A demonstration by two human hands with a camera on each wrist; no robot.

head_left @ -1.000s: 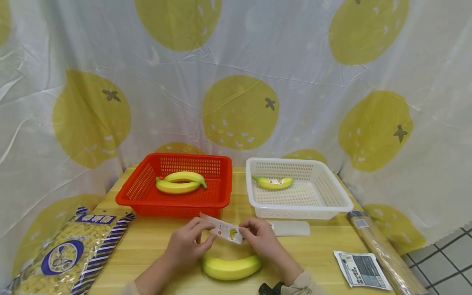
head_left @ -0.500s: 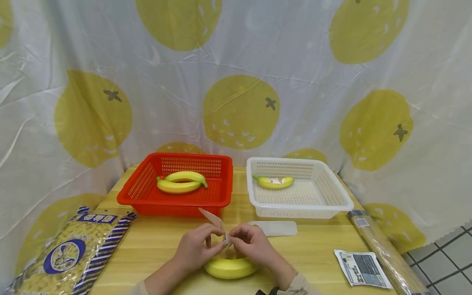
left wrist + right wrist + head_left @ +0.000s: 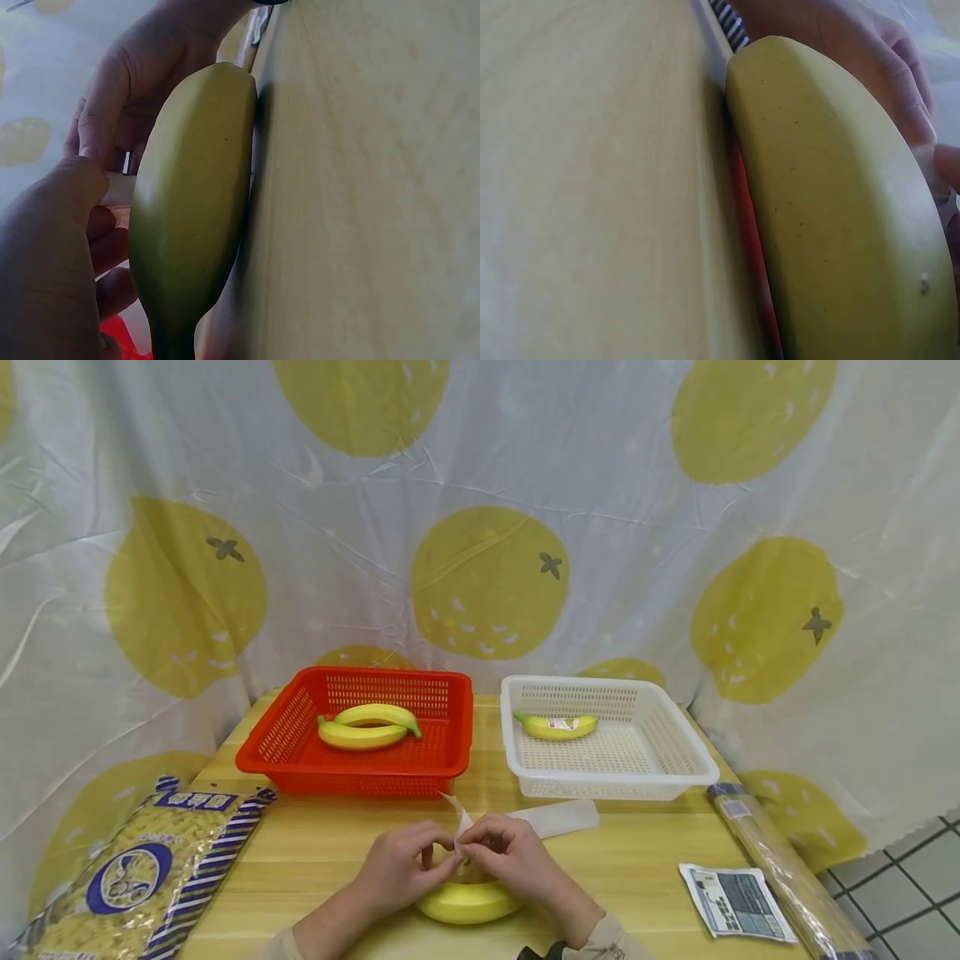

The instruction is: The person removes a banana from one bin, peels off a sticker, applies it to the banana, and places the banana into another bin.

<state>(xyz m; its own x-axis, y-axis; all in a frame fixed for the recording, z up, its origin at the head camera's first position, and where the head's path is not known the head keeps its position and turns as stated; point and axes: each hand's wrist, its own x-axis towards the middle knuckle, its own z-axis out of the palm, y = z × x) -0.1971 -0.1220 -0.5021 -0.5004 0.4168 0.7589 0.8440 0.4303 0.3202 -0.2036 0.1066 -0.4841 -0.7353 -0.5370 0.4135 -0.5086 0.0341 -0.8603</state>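
Observation:
A strip of banana-printed labels [image 3: 464, 821] is pinched between the fingertips of my left hand [image 3: 405, 866] and my right hand [image 3: 516, 862]. The hands meet just above and behind a yellow banana [image 3: 468, 906] that lies on the table. In the left wrist view the banana [image 3: 195, 187] stands large in front of the fingers, and a bit of the strip [image 3: 118, 189] shows at the fingertips. The right wrist view has the banana [image 3: 832, 202] covering most of the right hand. A pale paper strip [image 3: 562, 817] lies behind the right hand; whether it joins the held one is hidden.
A red basket [image 3: 360, 783] at the back left holds two bananas [image 3: 363, 737]. In the white basket [image 3: 615, 789] lies one labelled banana [image 3: 557, 727]. A pasta bag [image 3: 135, 877] is at left; a small packet [image 3: 737, 902] and a long clear-wrapped pack [image 3: 787, 872] at right.
My hands have come together, so the label strip, earlier stretched flat between them, is now bent upward at the fingertips. The pale strip behind has slid left and tilted.

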